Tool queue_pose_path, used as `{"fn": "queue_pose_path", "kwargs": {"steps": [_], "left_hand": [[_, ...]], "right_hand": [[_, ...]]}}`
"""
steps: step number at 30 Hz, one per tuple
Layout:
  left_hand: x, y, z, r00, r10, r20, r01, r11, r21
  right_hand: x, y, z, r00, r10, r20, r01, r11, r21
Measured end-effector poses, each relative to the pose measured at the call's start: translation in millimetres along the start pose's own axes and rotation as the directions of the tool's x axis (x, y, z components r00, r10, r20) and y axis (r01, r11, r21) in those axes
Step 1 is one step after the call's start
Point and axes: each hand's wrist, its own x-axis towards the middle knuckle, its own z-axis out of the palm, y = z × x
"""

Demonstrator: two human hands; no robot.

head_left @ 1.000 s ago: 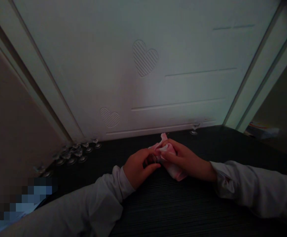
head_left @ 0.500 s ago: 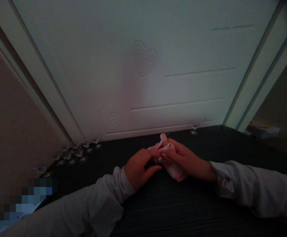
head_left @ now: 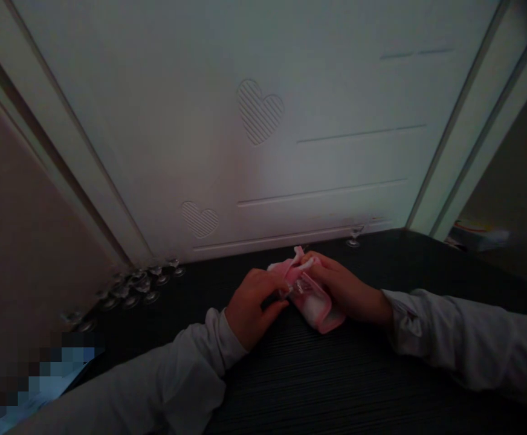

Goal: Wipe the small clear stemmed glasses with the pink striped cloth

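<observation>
A pink and white cloth [head_left: 318,309] is bunched up over the dark table, with its lower corner hanging toward me. My right hand [head_left: 349,290] is closed on this cloth, thumb on the near side. Partly wrapped in its folds is a small clear stemmed glass [head_left: 298,286], tilted on its side. My left hand [head_left: 255,308] pinches the left end of the glass between thumb and fingers. The cloth hides much of the glass, and the dim light blurs its outline.
Several small stemmed glasses [head_left: 141,284] stand grouped at the table's left edge. One more stemmed glass [head_left: 354,237] is by the white panel [head_left: 155,127] behind the dark table [head_left: 300,380]. Papers [head_left: 481,235] lie beyond the right edge. A blue item [head_left: 59,374] is at lower left.
My right fingers and the cloth have shifted around the glass, and more clear glass shows between the hands. The left hand has moved slightly left. The whole view has shifted a little.
</observation>
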Motion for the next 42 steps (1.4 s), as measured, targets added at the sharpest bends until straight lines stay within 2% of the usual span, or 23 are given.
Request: {"fn": "queue_pose_path", "kwargs": {"steps": [3,8,13,16,20,23,30,34,38,42], "left_hand": [[0,-1,0.4,0.999,-0.036,0.026,0.037,0.999,-0.025],[1,0,-0.5,0.974,-0.211,0.087,0.218,0.974,-0.068],[2,-1,-0.5,0.942,-0.312,0.124,0.333,0.919,-0.214],[3,-5,2.2,0.925,-0.353,0.141,0.380,0.848,-0.369],[6,-11,5.1,0.893,-0.416,0.175,0.439,0.712,-0.548],[9,-16,5.2,0.878,-0.435,0.199,0.458,0.642,-0.615],[13,-26,6.7,0.844,-0.483,0.233,0.501,0.557,-0.662],[14,-27,7.9,0.838,-0.499,0.221,0.502,0.547,-0.670],[13,-24,7.3,0.853,-0.497,0.160,0.473,0.605,-0.640],[12,-21,6.6,0.865,-0.473,0.168,0.467,0.635,-0.615]], "right_hand": [[0,0,-1,1.000,0.011,0.024,-0.012,1.000,0.004],[-1,-2,-2,0.998,0.036,0.041,-0.029,0.985,-0.169],[-2,-5,-1,0.998,0.035,0.057,-0.022,0.974,-0.224],[-2,-6,1,0.998,0.021,0.055,-0.008,0.973,-0.231],[0,-4,2,0.997,0.031,0.074,-0.014,0.976,-0.216],[0,-2,1,0.996,0.002,0.093,0.015,0.983,-0.185],[-1,5,-2,0.991,-0.066,0.114,0.092,0.968,-0.235],[0,5,-1,0.988,-0.097,0.117,0.123,0.965,-0.233],[0,5,-1,0.992,-0.062,0.109,0.084,0.973,-0.215],[1,6,-1,0.993,-0.036,0.110,0.056,0.981,-0.183]]}}
